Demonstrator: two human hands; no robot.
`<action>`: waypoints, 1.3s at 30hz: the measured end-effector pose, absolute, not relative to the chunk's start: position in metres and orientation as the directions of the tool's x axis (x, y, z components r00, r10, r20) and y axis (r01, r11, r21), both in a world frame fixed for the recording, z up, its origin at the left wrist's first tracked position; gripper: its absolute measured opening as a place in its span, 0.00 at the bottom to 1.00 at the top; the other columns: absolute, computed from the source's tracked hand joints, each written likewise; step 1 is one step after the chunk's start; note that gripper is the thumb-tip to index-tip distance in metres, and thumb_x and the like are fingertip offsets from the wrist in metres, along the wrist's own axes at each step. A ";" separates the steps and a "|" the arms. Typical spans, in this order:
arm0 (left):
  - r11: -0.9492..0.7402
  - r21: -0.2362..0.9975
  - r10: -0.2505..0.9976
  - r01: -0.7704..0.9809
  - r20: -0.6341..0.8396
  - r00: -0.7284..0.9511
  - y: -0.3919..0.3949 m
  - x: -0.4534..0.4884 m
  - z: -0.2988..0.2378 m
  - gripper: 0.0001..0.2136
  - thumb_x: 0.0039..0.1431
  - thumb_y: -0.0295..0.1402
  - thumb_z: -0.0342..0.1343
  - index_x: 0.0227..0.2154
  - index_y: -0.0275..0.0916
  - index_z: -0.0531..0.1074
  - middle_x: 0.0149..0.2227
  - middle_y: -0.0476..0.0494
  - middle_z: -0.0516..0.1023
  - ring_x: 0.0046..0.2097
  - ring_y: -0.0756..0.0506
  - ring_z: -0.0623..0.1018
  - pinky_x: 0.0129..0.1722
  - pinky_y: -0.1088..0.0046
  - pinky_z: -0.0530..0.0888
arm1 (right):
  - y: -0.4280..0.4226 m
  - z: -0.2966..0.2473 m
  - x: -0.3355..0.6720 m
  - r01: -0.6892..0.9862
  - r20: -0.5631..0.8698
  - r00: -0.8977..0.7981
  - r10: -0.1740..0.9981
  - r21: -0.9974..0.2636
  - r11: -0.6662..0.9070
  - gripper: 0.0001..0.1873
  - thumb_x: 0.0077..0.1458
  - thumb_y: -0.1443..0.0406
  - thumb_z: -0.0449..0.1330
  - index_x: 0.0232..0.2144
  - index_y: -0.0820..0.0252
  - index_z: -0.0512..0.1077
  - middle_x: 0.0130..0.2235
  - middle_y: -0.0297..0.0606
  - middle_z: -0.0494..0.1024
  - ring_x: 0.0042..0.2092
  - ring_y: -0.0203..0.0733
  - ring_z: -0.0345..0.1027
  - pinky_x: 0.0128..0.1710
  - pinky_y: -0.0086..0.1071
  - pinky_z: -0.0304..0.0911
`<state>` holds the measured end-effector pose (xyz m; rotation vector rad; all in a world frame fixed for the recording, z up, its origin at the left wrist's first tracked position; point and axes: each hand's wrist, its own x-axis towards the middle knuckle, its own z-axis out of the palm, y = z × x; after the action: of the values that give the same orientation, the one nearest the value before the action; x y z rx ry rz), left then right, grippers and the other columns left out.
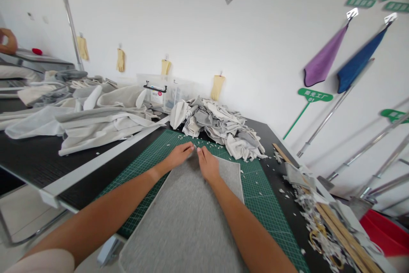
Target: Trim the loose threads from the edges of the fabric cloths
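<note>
Two hands are ours here: our left hand [177, 156] and our right hand [207, 165] lie palm down at 12 o'clock on the top edge of a grey fabric panel [182, 222], fingers curled in, their fingertips [191, 147] almost meeting. We cannot tell whether they pinch the cloth or something small. The panel lies flat on a green cutting mat [255, 192], running from our hands down toward us, and small white scraps dot the mat around them.

Just past the mat at 12 o'clock sits a heap of grey and white offcuts [220, 130]. At 10 o'clock, long pale fabric pieces [102, 124] sprawl over a black table [32, 158], with a clear plastic bin [159, 94] behind them. At 4 o'clock, shredded white trimmings [315, 222] lie against wooden strips [348, 239], and a red basin [386, 232] stands beyond. Purple and blue cloths [347, 58] hang on the white wall at 2 o'clock.
</note>
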<state>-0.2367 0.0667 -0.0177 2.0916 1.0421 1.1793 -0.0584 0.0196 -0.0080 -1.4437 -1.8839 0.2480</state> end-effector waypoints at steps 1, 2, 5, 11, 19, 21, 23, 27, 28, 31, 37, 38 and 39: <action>-0.572 0.732 0.818 0.371 0.474 0.326 0.066 -0.237 -0.017 0.17 0.67 0.46 0.45 0.31 0.39 0.70 0.30 0.51 0.71 0.34 0.49 0.70 0.38 0.75 0.67 | 0.020 -0.008 -0.058 0.759 0.431 -0.099 0.897 -0.550 0.348 0.23 0.70 0.47 0.40 0.35 0.54 0.64 0.33 0.35 0.73 0.34 0.43 0.66 0.32 0.32 0.46; -0.576 0.727 0.815 0.373 0.476 0.329 0.065 -0.237 -0.017 0.17 0.67 0.46 0.44 0.31 0.39 0.69 0.30 0.51 0.71 0.34 0.49 0.70 0.38 0.75 0.67 | 0.020 -0.008 -0.058 0.763 0.426 -0.100 0.899 -0.546 0.344 0.23 0.70 0.47 0.40 0.35 0.54 0.65 0.33 0.35 0.74 0.34 0.42 0.66 0.32 0.32 0.46; -0.589 0.719 0.806 0.370 0.486 0.338 0.066 -0.236 -0.017 0.18 0.67 0.47 0.44 0.32 0.39 0.70 0.30 0.50 0.71 0.34 0.48 0.70 0.38 0.75 0.67 | 0.020 -0.007 -0.058 0.774 0.412 -0.103 0.905 -0.538 0.333 0.24 0.70 0.47 0.40 0.36 0.54 0.66 0.34 0.34 0.75 0.34 0.41 0.67 0.33 0.31 0.46; -0.604 0.711 0.793 0.360 0.492 0.359 0.075 -0.237 -0.025 0.18 0.68 0.46 0.44 0.32 0.39 0.69 0.30 0.51 0.70 0.35 0.49 0.69 0.38 0.75 0.66 | 0.019 -0.006 -0.058 0.808 0.412 -0.113 0.904 -0.491 0.325 0.24 0.70 0.47 0.38 0.41 0.53 0.68 0.36 0.34 0.77 0.35 0.40 0.69 0.33 0.30 0.48; -0.621 0.712 0.773 0.328 0.486 0.408 0.075 -0.236 -0.026 0.18 0.68 0.47 0.44 0.30 0.38 0.67 0.29 0.52 0.67 0.34 0.50 0.68 0.37 0.76 0.66 | 0.021 -0.010 -0.056 0.822 0.419 -0.102 0.902 -0.475 0.314 0.24 0.71 0.49 0.38 0.37 0.54 0.66 0.32 0.37 0.76 0.33 0.42 0.69 0.31 0.32 0.48; -0.626 0.711 0.768 0.319 0.493 0.409 0.074 -0.236 -0.026 0.18 0.69 0.46 0.44 0.30 0.38 0.66 0.29 0.52 0.67 0.34 0.50 0.68 0.37 0.76 0.65 | 0.022 -0.010 -0.056 0.821 0.417 -0.109 0.902 -0.474 0.318 0.23 0.71 0.50 0.38 0.37 0.54 0.66 0.33 0.37 0.76 0.33 0.43 0.69 0.31 0.32 0.48; -0.630 0.711 0.764 0.312 0.495 0.414 0.075 -0.236 -0.026 0.18 0.69 0.46 0.44 0.30 0.38 0.66 0.29 0.52 0.66 0.34 0.50 0.68 0.37 0.75 0.65 | 0.023 -0.011 -0.057 0.818 0.417 -0.116 0.901 -0.474 0.325 0.22 0.71 0.51 0.39 0.37 0.54 0.66 0.33 0.37 0.77 0.33 0.43 0.69 0.31 0.32 0.48; -0.616 0.728 0.770 0.301 0.478 0.422 0.077 -0.237 -0.027 0.18 0.69 0.46 0.44 0.31 0.38 0.66 0.30 0.52 0.66 0.35 0.50 0.68 0.38 0.75 0.65 | 0.023 -0.012 -0.057 0.803 0.421 -0.121 0.899 -0.491 0.338 0.22 0.71 0.50 0.39 0.36 0.54 0.66 0.33 0.37 0.77 0.34 0.43 0.69 0.31 0.32 0.48; -0.612 0.734 0.772 0.296 0.473 0.425 0.077 -0.237 -0.026 0.18 0.69 0.47 0.44 0.31 0.38 0.66 0.30 0.52 0.66 0.35 0.50 0.68 0.38 0.75 0.65 | 0.023 -0.012 -0.057 0.800 0.422 -0.118 0.899 -0.496 0.338 0.23 0.71 0.50 0.39 0.36 0.54 0.66 0.33 0.37 0.76 0.34 0.42 0.69 0.31 0.32 0.48; -0.595 0.755 0.778 0.276 0.453 0.435 0.076 -0.237 -0.024 0.19 0.68 0.48 0.44 0.29 0.38 0.65 0.29 0.52 0.65 0.34 0.50 0.66 0.37 0.75 0.64 | 0.023 -0.012 -0.056 0.792 0.426 -0.093 0.900 -0.516 0.326 0.24 0.71 0.48 0.38 0.36 0.55 0.66 0.31 0.36 0.75 0.33 0.42 0.68 0.31 0.31 0.48; -0.532 0.807 0.801 0.255 0.383 0.460 0.071 -0.236 -0.020 0.21 0.67 0.51 0.45 0.28 0.38 0.63 0.27 0.53 0.64 0.32 0.51 0.65 0.34 0.76 0.63 | 0.023 -0.012 -0.055 0.759 0.416 -0.051 0.908 -0.575 0.306 0.25 0.70 0.47 0.39 0.37 0.54 0.67 0.30 0.35 0.73 0.32 0.42 0.67 0.31 0.31 0.48; -0.522 0.814 0.806 0.254 0.373 0.460 0.071 -0.236 -0.020 0.21 0.67 0.51 0.45 0.28 0.38 0.63 0.28 0.52 0.64 0.32 0.51 0.65 0.34 0.76 0.63 | 0.023 -0.011 -0.055 0.750 0.418 -0.046 0.907 -0.586 0.308 0.25 0.69 0.47 0.40 0.37 0.54 0.68 0.30 0.35 0.73 0.32 0.42 0.67 0.31 0.31 0.48; -0.512 0.821 0.809 0.254 0.362 0.462 0.071 -0.236 -0.020 0.21 0.67 0.51 0.45 0.28 0.38 0.63 0.28 0.52 0.64 0.33 0.50 0.65 0.34 0.76 0.63 | 0.023 -0.010 -0.055 0.736 0.427 -0.039 0.904 -0.599 0.314 0.25 0.69 0.47 0.40 0.38 0.54 0.69 0.30 0.35 0.73 0.33 0.43 0.67 0.31 0.31 0.49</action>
<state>-0.2363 0.0706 -0.0196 2.0072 0.8830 1.0066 -0.0550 0.0226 -0.0105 -1.4646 -1.8134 0.2755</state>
